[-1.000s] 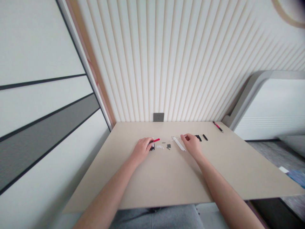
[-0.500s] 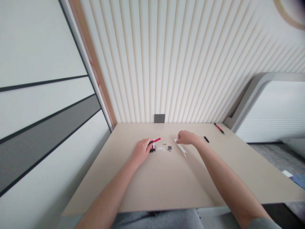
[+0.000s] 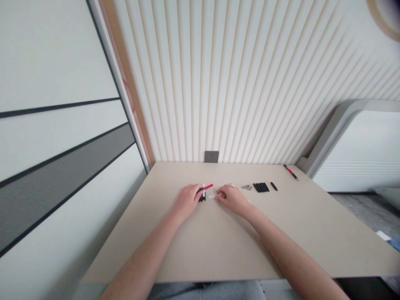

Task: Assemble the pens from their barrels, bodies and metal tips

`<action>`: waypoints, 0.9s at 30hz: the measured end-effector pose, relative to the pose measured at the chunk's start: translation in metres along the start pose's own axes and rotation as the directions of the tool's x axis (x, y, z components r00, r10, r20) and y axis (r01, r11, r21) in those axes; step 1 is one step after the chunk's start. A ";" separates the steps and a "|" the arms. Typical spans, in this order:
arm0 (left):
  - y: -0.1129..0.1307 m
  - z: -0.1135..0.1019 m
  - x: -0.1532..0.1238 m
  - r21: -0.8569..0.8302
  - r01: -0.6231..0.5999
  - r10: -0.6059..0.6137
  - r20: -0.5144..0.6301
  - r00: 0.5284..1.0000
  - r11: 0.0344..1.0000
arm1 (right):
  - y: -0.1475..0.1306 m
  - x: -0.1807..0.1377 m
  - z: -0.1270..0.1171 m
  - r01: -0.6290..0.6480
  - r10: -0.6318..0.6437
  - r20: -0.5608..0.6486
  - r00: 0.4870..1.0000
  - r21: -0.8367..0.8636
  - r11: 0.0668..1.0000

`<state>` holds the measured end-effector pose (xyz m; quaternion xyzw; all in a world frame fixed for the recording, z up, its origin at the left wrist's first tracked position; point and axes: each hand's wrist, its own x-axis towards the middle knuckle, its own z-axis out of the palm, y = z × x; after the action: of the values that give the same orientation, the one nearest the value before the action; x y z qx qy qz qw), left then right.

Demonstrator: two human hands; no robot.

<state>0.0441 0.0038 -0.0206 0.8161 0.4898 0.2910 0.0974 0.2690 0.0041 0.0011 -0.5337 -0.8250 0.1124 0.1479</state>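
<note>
My left hand (image 3: 188, 200) is closed around a red-and-black pen piece (image 3: 208, 187), whose red end points to the right. Below its fingers lie black pen parts (image 3: 203, 198), partly covered by the hand, with a white piece among them. My right hand (image 3: 231, 199) is low over the table, thumb and fingertips drawn together beside a group of small white parts (image 3: 211, 196). Whatever those fingertips hold is too small to make out. The hand covers most of a white strip and the small grey pieces under it.
Right of my right hand lie small metal pen tips (image 3: 246, 187), a row of several black barrels (image 3: 261, 187) and a single black piece (image 3: 274, 186). A red-and-black pen (image 3: 291, 172) rests near the far right edge of the table (image 3: 193, 246). A socket (image 3: 211, 156) is in the wall behind.
My right hand has moved left, from the white strip to the small white parts. The metal tips and black barrels it blocked now show. My left hand keeps its hold; the view has shifted slightly.
</note>
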 end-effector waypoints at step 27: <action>0.002 -0.002 0.000 -0.057 -0.121 0.123 0.034 0.992 0.991 | 0.001 -0.010 0.016 0.265 -0.061 -0.417 0.907 0.450 0.853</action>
<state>0.0443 0.0027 -0.0186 0.8469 0.4287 0.2943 0.1111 0.2675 -0.0054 -0.0158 -0.4156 -0.7651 0.1996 0.4494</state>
